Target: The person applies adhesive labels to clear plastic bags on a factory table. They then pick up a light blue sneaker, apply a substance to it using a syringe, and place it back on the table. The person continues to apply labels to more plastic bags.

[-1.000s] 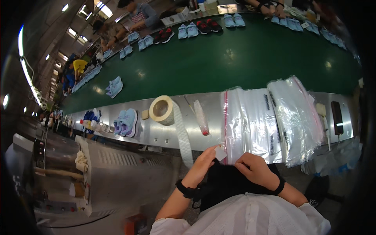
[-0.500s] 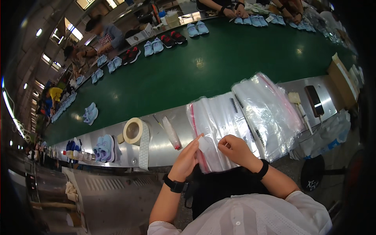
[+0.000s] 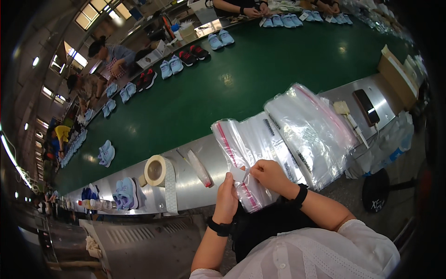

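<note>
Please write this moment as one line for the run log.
left hand: holds small white piece | right hand: pinches it too | under: clear zip bag | beside: tape roll

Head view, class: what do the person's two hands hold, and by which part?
Both the left hand and right hand pinch a small white sticker by its edges, above the clear zip bag.

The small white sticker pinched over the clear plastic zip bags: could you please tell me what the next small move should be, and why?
Probably press the small white sticker down onto the top clear plastic zip bag with the red seal strip. The left hand and right hand both pinch it just above that bag's near end, and the bag lies flat on the stack at the metal ledge.
</note>
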Demonstrator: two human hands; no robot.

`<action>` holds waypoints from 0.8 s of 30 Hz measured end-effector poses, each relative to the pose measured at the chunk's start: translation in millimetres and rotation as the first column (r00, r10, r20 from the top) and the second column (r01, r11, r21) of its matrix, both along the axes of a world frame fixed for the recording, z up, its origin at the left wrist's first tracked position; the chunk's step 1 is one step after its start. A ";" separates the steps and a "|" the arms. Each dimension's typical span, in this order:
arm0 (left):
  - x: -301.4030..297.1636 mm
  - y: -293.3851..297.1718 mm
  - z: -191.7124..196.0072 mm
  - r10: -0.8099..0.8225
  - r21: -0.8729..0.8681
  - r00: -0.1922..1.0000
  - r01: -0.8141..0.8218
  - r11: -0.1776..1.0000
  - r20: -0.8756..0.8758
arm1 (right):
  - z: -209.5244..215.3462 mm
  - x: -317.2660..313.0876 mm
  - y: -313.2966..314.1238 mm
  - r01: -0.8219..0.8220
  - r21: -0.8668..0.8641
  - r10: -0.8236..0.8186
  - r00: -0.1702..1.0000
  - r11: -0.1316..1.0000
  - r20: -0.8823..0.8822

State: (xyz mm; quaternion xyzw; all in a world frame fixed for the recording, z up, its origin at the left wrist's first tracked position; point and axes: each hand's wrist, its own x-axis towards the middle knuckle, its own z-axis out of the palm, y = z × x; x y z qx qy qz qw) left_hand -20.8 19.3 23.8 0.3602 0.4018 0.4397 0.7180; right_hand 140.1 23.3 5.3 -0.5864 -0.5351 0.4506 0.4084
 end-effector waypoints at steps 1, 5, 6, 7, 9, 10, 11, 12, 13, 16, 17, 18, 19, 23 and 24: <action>-0.6 0.1 -0.8 0.014 -0.009 1.000 -0.014 1.000 0.009 | -0.1 -0.4 0.6 0.016 0.011 -0.016 1.000 1.000 -0.003; -6.5 0.1 -1.0 0.059 -0.041 0.995 -0.056 0.998 0.079 | -3.8 3.9 1.8 0.018 -0.079 -0.030 0.988 0.997 -0.149; -10.8 -0.1 1.4 0.068 -0.047 0.992 -0.063 0.997 0.102 | -3.3 6.3 1.1 0.038 -0.108 -0.061 0.974 0.993 -0.219; -14.3 -0.5 6.3 0.097 0.011 0.995 -0.097 0.995 0.034 | -2.2 10.8 -1.0 0.056 -0.139 -0.094 0.954 0.989 -0.286; -36.9 1.7 -0.9 0.123 -0.047 0.990 -0.126 0.991 -0.075 | -2.4 22.0 -4.3 0.103 -0.187 -0.156 0.944 0.977 -0.291; -43.7 1.7 -0.3 0.132 -0.061 0.970 -0.148 0.987 -0.206 | -0.7 23.6 -5.0 0.088 -0.156 -0.129 0.952 0.984 -0.277; -45.0 3.6 0.5 0.157 0.119 0.941 -0.127 0.985 -0.300 | 1.8 24.6 -6.1 0.072 -0.124 -0.103 0.960 0.990 -0.261; -40.8 7.1 8.3 0.191 0.280 0.902 -0.083 0.957 -0.386 | 2.1 24.5 -8.6 0.058 -0.105 -0.082 0.967 0.993 -0.242; -34.2 11.4 16.3 0.233 0.425 0.856 -0.017 0.905 -0.462 | 2.7 19.0 -10.9 0.020 -0.080 -0.037 0.975 0.997 -0.221; 10.1 31.0 45.5 -0.268 0.295 0.962 0.243 0.924 0.049 | -5.4 0.6 -10.5 0.008 0.000 -0.008 0.983 1.000 -0.182; 17.9 33.5 37.2 -0.304 0.188 0.923 0.263 0.946 0.236 | -0.7 -1.4 -12.0 0.011 0.003 -0.010 0.975 1.000 -0.221; 22.8 43.0 20.1 -0.307 0.093 0.857 0.295 0.951 0.413 | 0.2 -1.8 -10.9 0.007 -0.020 -0.012 0.972 1.000 -0.235; 25.1 55.3 2.2 -0.287 0.005 0.764 0.348 0.937 0.578 | -1.4 1.3 -10.4 0.008 -0.047 -0.019 0.968 0.999 -0.249; 19.4 56.2 -57.5 -0.186 -0.145 0.660 0.413 0.899 0.728 | 7.3 30.9 -16.1 0.154 -0.083 -0.172 0.932 0.985 -0.319; 23.7 54.2 -46.9 -0.230 -0.149 0.747 0.402 0.903 0.624 | 11.8 38.2 -18.4 0.201 -0.091 -0.220 0.924 0.975 -0.313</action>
